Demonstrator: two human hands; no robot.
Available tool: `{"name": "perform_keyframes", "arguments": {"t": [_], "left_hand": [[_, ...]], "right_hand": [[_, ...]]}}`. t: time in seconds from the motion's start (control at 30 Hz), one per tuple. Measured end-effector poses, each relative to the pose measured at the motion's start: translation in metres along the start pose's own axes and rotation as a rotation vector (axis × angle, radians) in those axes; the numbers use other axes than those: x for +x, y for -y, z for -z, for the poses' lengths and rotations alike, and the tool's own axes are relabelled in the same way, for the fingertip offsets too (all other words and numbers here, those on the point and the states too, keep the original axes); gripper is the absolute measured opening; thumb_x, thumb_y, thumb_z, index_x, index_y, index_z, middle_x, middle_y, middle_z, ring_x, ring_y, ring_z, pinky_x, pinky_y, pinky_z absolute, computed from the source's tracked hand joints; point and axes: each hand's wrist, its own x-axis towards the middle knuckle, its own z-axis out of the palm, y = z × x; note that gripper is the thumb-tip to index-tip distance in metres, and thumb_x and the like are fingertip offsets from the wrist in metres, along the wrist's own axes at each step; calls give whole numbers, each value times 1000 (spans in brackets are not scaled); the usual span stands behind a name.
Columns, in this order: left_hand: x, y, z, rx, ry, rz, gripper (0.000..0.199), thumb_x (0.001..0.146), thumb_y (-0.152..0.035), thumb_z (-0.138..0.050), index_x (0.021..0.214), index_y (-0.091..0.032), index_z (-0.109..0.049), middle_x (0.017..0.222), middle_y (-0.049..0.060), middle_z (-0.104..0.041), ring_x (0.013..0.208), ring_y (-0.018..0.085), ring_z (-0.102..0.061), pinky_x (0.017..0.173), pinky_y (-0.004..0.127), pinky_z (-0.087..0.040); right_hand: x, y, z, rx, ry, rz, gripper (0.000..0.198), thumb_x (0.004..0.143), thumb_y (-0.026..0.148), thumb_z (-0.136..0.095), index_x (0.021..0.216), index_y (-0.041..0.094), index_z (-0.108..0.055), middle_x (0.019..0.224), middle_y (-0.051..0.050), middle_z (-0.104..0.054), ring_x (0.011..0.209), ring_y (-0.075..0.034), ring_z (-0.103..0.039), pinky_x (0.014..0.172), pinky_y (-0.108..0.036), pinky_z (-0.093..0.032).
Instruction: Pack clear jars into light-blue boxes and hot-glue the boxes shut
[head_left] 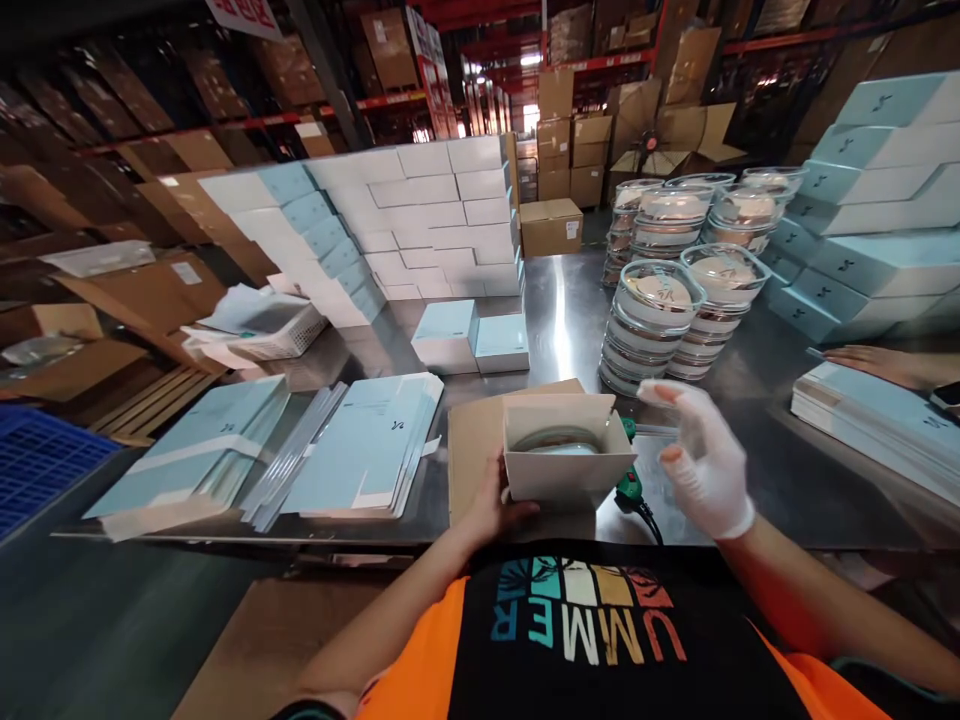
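Note:
My bare left hand (491, 508) grips the left side of an open white box (562, 480) near the table's front edge. Inside that box lies a clear round glass dish (559, 440), partly hidden by the walls. To the box's right, my right hand (705, 460) hovers in a white fingertip-less glove, thumb and fingers apart, touching nothing. Between the box and this hand lies a green tool (630, 487) with a black cord, half covered. Under the box is a brown cardboard sheet (469, 460). Stacked round glass containers (652, 320) stand just beyond my right hand.
Flat light-blue cartons (360, 440) and clear plastic strips (292, 460) lie to the left. Two closed boxes (446, 335) stand behind, before a wall of white boxes (442, 215). At right are stacked blue boxes (870, 270) and another person's hand (874, 362) over flat cartons (885, 420).

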Motion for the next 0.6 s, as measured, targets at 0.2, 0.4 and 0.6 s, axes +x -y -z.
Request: {"name": "perform_keyframes", "arguments": {"t": [0.2,0.4,0.6], "left_hand": [[5,-32,10,129,-31,-415,73,78,-77,-84,123,-20,-77,129,17,-72,130,39,-66,109,55,-58],[7,-43,-5,128,-236,-551,70,89,-79,-73,131,-23,-73,126,15,-75,116,31,-74,93,42,-63],[-2,-27,3,434,-145,-610,59,87,-74,-79,120,-25,-79,107,12,-80,129,36,-70,115,53,-54]], "right_hand": [[-57,-22,-40,142,242,-33,78,96,81,-62,156,31,-61,170,-16,-48,159,-42,-45,129,-63,-39],[-48,-15,-74,192,53,-356,40,105,50,-62,136,26,-72,134,-10,-76,125,-30,-72,115,-48,-56],[-45,-22,-80,129,-158,-218,41,99,21,-57,139,29,-60,145,-8,-69,131,-23,-69,114,-41,-57]]}}
